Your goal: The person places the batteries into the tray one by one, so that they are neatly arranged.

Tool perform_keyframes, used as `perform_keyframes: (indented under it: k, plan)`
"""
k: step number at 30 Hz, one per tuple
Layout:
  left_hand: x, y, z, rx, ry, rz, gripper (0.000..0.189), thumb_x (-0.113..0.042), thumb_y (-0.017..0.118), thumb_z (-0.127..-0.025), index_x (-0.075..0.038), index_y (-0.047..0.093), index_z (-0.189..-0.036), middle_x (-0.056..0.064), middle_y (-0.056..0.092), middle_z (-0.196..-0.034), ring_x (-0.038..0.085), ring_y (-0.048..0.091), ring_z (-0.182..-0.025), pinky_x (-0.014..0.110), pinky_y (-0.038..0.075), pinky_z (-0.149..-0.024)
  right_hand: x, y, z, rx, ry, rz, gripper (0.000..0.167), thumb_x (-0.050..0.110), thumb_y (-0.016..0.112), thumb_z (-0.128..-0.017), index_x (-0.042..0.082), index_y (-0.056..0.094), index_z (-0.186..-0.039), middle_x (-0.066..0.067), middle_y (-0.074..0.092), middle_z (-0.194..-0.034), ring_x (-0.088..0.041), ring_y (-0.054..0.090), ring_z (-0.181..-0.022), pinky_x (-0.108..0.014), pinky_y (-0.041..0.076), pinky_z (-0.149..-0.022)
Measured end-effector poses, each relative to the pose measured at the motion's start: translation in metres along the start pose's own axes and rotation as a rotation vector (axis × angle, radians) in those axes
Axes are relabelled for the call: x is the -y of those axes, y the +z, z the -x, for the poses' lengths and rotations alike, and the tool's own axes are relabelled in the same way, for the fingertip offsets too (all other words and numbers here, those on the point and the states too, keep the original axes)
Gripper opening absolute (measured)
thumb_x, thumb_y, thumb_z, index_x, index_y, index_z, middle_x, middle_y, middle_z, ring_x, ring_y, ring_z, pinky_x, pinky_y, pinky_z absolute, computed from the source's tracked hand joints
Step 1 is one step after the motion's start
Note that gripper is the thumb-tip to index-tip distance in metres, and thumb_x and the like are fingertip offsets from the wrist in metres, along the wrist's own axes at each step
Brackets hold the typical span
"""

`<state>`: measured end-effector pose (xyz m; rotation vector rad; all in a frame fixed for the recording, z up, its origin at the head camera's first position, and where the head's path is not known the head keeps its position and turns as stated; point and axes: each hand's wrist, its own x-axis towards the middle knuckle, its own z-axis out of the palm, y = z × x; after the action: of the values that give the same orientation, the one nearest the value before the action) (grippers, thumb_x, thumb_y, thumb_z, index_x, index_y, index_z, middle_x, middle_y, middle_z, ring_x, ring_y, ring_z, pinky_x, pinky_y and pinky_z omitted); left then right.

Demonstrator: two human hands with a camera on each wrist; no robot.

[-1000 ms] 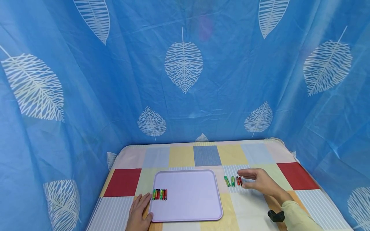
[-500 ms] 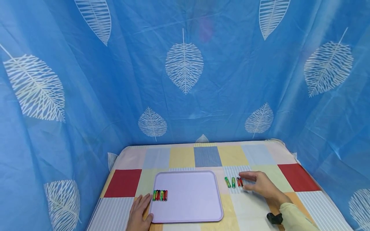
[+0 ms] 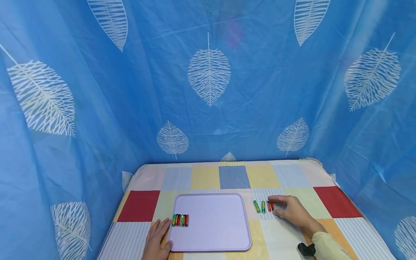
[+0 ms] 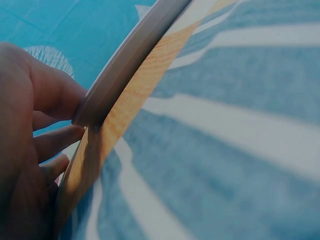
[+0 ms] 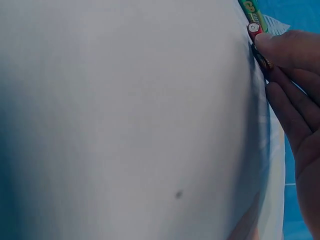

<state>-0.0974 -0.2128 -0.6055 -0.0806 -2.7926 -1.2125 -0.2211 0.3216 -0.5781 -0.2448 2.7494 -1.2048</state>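
Observation:
My right hand (image 3: 294, 211) reaches in from the right and pinches the rightmost red battery (image 3: 272, 206) between thumb and fingers, partly hiding it. Just left of it lies another red battery (image 3: 268, 207). Two green batteries (image 3: 263, 207) are further left on the cloth. In the right wrist view the thumb (image 5: 277, 47) covers part of a dark-and-red battery (image 5: 263, 60). A lilac tray (image 3: 214, 234) lies flat, with a row of several red and green batteries (image 3: 181, 220) at its left side. Against the tray's left rim rests my left hand (image 3: 157, 240), fingers extended.
A patchwork cloth (image 3: 234, 177) covers the table. Blue curtains (image 3: 253, 119) with white leaf prints stand behind and on both sides. A black band (image 3: 306, 249) is at the right wrist, by a pale yellow sleeve (image 3: 328, 245).
My right hand has moved slightly, and its thumb and fingers have closed in on the rightmost red battery. The left hand stays at the tray rim. The head view shifted a little.

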Motion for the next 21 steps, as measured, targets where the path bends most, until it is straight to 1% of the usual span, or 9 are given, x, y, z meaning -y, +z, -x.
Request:
perform_keyframes:
  k: [3,9,12,17,21]
  plan:
    - [-0.0019,-0.0015,-0.0007,0.017,-0.023,0.001,0.072,0.001,0.076,-0.081,0.0,0.063,-0.151,0.025,0.059,-0.158,0.057,0.033,-0.156,0.078,0.019,-0.128,0.0012,0.0007,0.001,-0.016,-0.003,0.012,0.049,0.004,0.088,-0.087,0.012,0.079,-0.135,-0.007,0.077,-0.138,-0.036,0.069,-0.136,-0.06,0.053,-0.116]
    - [-0.0053,-0.0034,-0.0015,0.038,-0.067,0.014,0.072,0.0,0.074,-0.082,0.001,0.061,-0.152,0.026,0.057,-0.16,0.056,0.029,-0.158,0.076,0.014,-0.13,0.0016,0.0016,0.0019,-0.017,-0.017,0.025,0.05,0.004,0.087,-0.088,0.012,0.078,-0.136,-0.009,0.076,-0.14,-0.038,0.067,-0.138,-0.06,0.054,-0.115]
    - [-0.0056,-0.0034,-0.0017,0.037,-0.074,0.02,0.071,0.0,0.073,-0.082,0.001,0.061,-0.153,0.026,0.056,-0.161,0.056,0.028,-0.159,0.077,0.013,-0.131,0.0013,0.002,0.002,-0.022,-0.023,0.038,0.049,0.005,0.087,-0.088,0.012,0.078,-0.136,-0.009,0.076,-0.141,-0.039,0.067,-0.138,-0.06,0.054,-0.115]
    - [-0.005,-0.0038,-0.0012,0.025,-0.049,0.02,0.071,0.0,0.073,-0.081,0.001,0.062,-0.152,0.026,0.057,-0.16,0.057,0.03,-0.157,0.077,0.015,-0.129,0.0016,0.0023,0.0025,-0.034,-0.033,0.049,0.048,0.005,0.086,-0.089,0.011,0.078,-0.136,-0.01,0.076,-0.14,-0.038,0.068,-0.136,-0.059,0.056,-0.113]
    - [-0.0036,-0.0035,0.0002,0.021,-0.027,0.016,0.071,0.001,0.074,-0.081,0.001,0.062,-0.151,0.027,0.058,-0.159,0.058,0.031,-0.156,0.078,0.016,-0.129,0.0041,0.0016,0.0043,-0.038,-0.022,0.042,0.048,0.004,0.086,-0.089,0.009,0.078,-0.136,-0.012,0.075,-0.14,-0.038,0.07,-0.134,-0.057,0.058,-0.111]
